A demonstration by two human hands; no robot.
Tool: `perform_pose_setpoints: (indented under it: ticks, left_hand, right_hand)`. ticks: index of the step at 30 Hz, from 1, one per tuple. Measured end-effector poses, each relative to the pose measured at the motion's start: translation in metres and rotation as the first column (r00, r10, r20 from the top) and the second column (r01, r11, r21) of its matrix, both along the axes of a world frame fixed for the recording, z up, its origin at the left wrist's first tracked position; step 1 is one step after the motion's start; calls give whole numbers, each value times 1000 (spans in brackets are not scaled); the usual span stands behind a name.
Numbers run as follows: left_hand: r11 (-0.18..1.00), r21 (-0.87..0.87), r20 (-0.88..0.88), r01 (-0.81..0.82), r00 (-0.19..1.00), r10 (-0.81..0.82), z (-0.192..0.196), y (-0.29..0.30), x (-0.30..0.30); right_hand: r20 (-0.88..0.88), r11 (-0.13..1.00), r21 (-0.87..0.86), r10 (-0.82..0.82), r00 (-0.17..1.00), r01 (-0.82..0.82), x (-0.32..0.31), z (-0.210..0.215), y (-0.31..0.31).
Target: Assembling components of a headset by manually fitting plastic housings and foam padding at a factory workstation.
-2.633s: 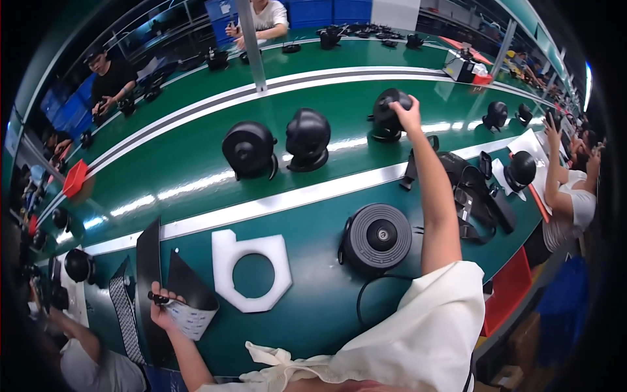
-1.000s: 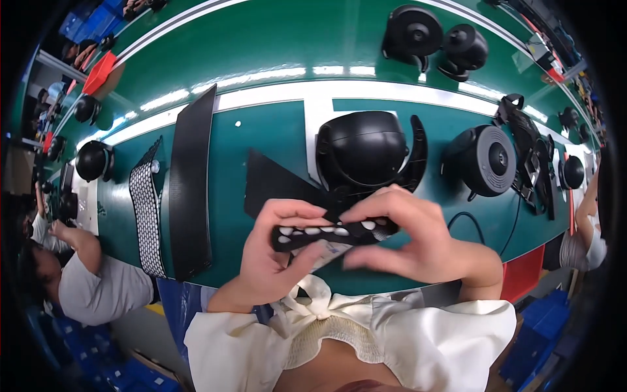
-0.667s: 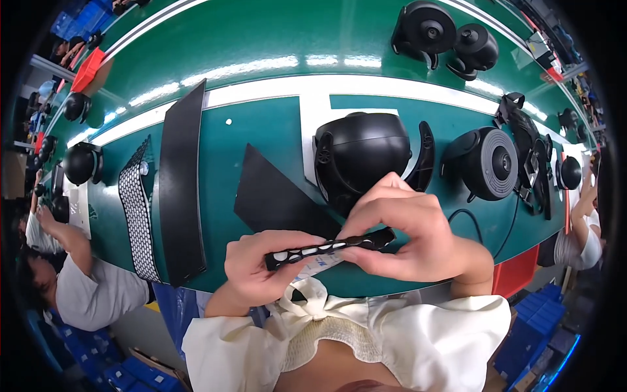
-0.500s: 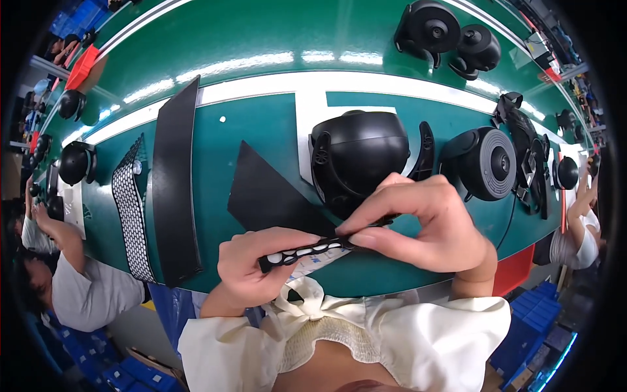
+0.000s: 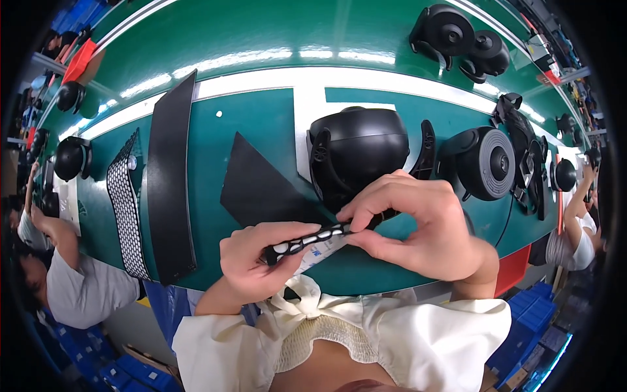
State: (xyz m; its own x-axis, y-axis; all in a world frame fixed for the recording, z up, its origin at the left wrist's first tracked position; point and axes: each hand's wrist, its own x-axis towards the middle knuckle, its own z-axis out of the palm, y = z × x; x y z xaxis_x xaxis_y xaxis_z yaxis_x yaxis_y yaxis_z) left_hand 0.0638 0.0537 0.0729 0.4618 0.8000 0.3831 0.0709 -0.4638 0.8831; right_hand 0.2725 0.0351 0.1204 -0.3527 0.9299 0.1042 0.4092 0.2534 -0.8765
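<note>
Close to my body, at the table's near edge, I hold a narrow black strip with white oval spots (image 5: pixel 302 245). My left hand (image 5: pixel 251 260) is closed around its left end, the thumb along the top. The thumb and index finger of my right hand (image 5: pixel 415 225) pinch the other end. A piece of printed white backing (image 5: pixel 321 254) shows beneath the strip. Just beyond my hands stands a round black device housing (image 5: pixel 359 147) with curved side arms. A flat black angular sheet (image 5: pixel 261 186) lies to the left of it, its near corner close to my fingers.
Left on the green table lie a long black panel (image 5: pixel 172 183) and a black sheet with rows of white dots (image 5: pixel 124 196). A round ribbed black device (image 5: pixel 486 163) and black straps (image 5: pixel 522 150) are on the right. More black devices (image 5: pixel 447 32) stand farther back. People work at both sides.
The strip has tilted, its right end now higher, and more of the white backing shows. My right thumb has dropped slightly away from the index finger. The view has shifted a little.
</note>
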Motion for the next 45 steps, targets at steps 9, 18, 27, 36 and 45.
perform_pose_setpoints:
  ticks: [9, 18, 27, 36, 45]
  left_hand:
    - [1000, 8, -60, -6, 998, 7, -2, -7, 6]
    - [997, 46, -141, -57, 988, 63, -6, -7, 12]
    - [972, 232, -135, 40, 991, -8, -20, 1, 24]
    - [988, 48, 84, 149, 985, -152, -38, 3, 28]
    - [992, 30, 157, 123, 980, -126, -47, 2, 30]
  right_hand:
    - [-68, 899, 434, -32, 997, 59, -18, -3, 0]
    - [185, 660, 739, -2, 983, -137, -28, -12, -10]
    - [-222, 965, 134, -194, 956, 227, -7, -17, 35]
    - [-84, 953, 248, -158, 984, 174, -16, -24, 41]
    - [44, 910, 379, -200, 979, 169, -28, -22, 43]
